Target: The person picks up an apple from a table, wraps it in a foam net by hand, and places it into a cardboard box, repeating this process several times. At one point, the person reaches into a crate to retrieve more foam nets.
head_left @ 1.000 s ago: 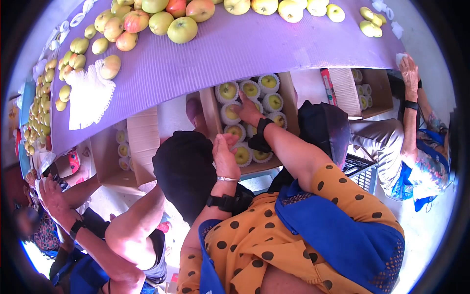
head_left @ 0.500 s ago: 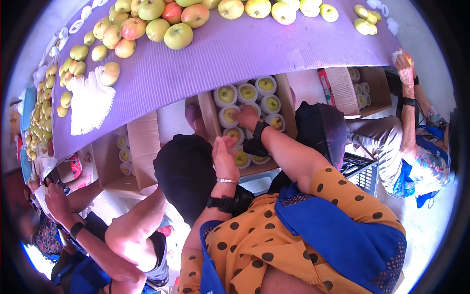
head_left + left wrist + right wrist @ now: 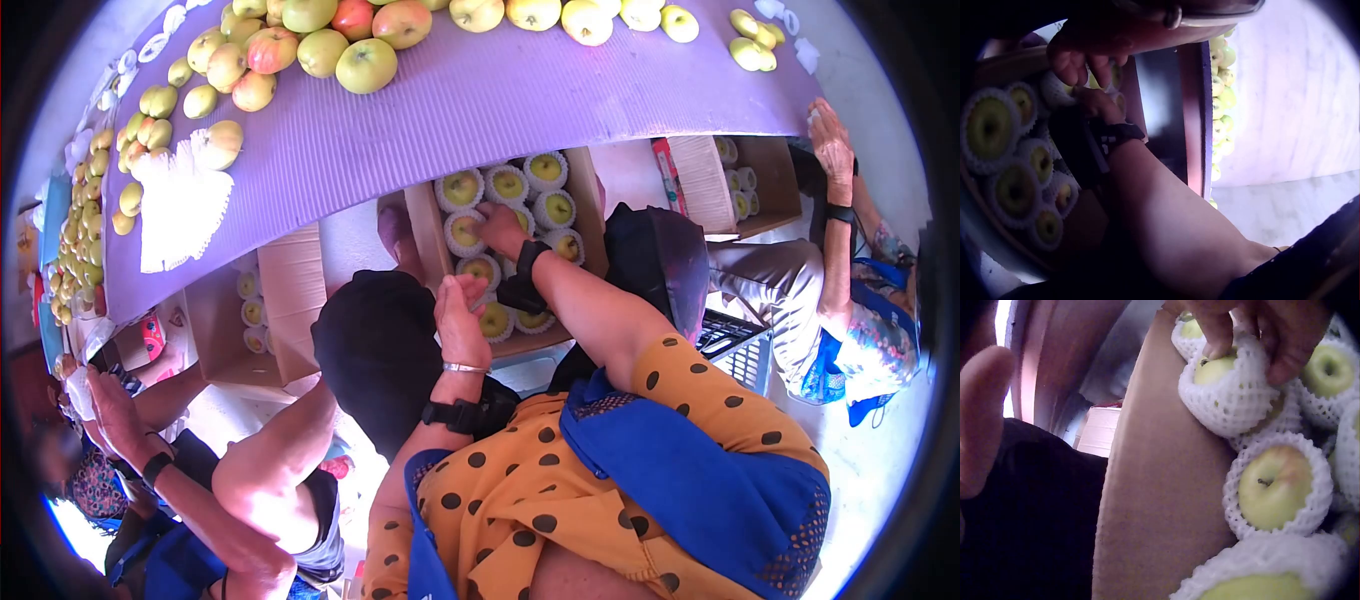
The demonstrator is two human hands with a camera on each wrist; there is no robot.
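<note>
In the head view a cardboard box (image 3: 424, 222) between my knees holds rows of green apples in white foam nets. My right hand (image 3: 503, 230) reaches into it over the left column. In the right wrist view, its thumb and fingertips pinch the net and top of an apple (image 3: 1225, 390) beside the box wall. A netted apple (image 3: 1275, 484) with a reddish blush sits just below that one. My left hand (image 3: 460, 318) hovers over the box's near left corner, with relaxed fingers and nothing held. The left wrist view shows its loosely bent fingertips (image 3: 1072, 67) close to the right hand.
Loose green and red apples (image 3: 366, 66) lie along the far side of the purple table (image 3: 480, 120), with white foam nets (image 3: 185, 210) at its left. Other cardboard boxes (image 3: 290, 300) with netted apples stand at both sides. Neighbouring people (image 3: 125, 420) work left and right; a black crate (image 3: 735, 345) stands at right.
My right hand has drawn back slightly from between the upper apples to the left-column apple, its fingers now bent. My left hand stays in place. The neighbours' hands have shifted a little.
</note>
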